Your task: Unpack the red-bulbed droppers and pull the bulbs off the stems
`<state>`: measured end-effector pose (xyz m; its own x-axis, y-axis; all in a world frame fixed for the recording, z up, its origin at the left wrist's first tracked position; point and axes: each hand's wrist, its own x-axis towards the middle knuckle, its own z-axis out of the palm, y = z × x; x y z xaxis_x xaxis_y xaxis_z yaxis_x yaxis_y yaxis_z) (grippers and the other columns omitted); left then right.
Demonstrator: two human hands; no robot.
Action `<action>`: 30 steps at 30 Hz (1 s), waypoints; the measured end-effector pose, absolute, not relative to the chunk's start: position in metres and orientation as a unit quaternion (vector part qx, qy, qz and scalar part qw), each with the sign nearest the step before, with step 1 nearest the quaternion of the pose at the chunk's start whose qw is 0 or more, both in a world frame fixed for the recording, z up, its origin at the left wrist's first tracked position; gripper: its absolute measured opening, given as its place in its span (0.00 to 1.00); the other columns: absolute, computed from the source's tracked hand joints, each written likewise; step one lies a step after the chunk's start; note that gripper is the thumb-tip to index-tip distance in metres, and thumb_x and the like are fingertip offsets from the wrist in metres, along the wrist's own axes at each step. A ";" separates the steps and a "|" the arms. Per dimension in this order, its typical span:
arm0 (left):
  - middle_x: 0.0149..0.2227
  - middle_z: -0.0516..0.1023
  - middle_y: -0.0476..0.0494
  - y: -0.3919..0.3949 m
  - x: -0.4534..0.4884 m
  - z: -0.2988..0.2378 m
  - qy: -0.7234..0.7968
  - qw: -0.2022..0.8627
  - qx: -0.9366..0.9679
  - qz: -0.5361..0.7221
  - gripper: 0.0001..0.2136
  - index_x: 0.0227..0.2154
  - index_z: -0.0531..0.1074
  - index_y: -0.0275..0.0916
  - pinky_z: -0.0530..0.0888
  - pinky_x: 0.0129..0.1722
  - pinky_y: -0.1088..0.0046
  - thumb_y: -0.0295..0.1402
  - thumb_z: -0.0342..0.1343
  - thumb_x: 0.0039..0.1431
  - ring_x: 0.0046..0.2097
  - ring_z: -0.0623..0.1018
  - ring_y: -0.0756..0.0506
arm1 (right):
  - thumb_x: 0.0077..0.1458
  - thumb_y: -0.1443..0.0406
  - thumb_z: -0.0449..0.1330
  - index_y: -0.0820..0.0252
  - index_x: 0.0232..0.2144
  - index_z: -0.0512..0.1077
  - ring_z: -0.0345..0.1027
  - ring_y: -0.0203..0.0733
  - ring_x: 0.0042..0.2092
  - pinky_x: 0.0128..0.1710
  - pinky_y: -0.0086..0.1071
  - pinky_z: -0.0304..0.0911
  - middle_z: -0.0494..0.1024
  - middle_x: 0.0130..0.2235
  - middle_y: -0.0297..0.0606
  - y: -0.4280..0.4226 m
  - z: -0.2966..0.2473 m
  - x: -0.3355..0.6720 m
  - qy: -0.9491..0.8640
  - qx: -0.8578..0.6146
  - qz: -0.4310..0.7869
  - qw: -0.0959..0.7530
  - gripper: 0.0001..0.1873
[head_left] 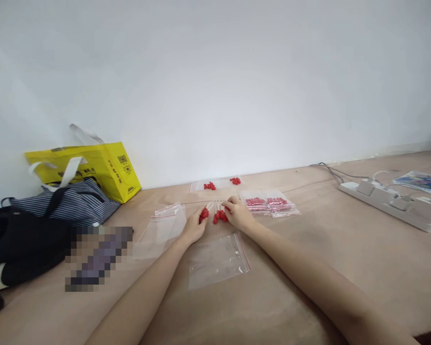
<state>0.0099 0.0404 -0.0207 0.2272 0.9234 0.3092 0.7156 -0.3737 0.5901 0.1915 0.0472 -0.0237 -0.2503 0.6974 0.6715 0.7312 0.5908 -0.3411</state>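
Observation:
Both my arms reach forward over a tan table. My left hand (195, 225) is curled around a few small red pieces (203, 214). My right hand (238, 212) rests with its fingers bent beside a small pile of red pieces (220, 216) lying between the two hands. An empty clear zip bag (217, 261) with a red seal lies just in front of my wrists. Another empty zip bag (164, 229) lies left of my left hand. Filled bags of red pieces (269, 203) sit to the right of my right hand.
More red pieces (209, 186) lie on a clear bag near the white wall. A yellow tote bag (93, 167), a striped bag (66, 205) and a black bag (17, 244) stand at the left. A white power strip (395, 203) with plugs lies at the right.

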 end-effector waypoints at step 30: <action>0.29 0.70 0.51 -0.051 0.020 0.009 0.538 0.248 0.792 0.146 0.16 0.35 0.66 0.39 0.67 0.29 0.73 0.39 0.55 0.43 0.30 0.71 0.48 | 0.55 0.61 0.47 0.59 0.28 0.68 0.61 0.40 0.33 0.35 0.34 0.58 0.68 0.29 0.39 -0.032 -0.030 0.273 -0.800 -0.425 0.048 0.422 0.12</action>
<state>0.0202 -0.0512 0.0087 0.3786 0.9249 -0.0358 0.7797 -0.2978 0.5508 0.2732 -0.0316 -0.0299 -0.2836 0.7195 0.6340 0.6390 0.6348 -0.4345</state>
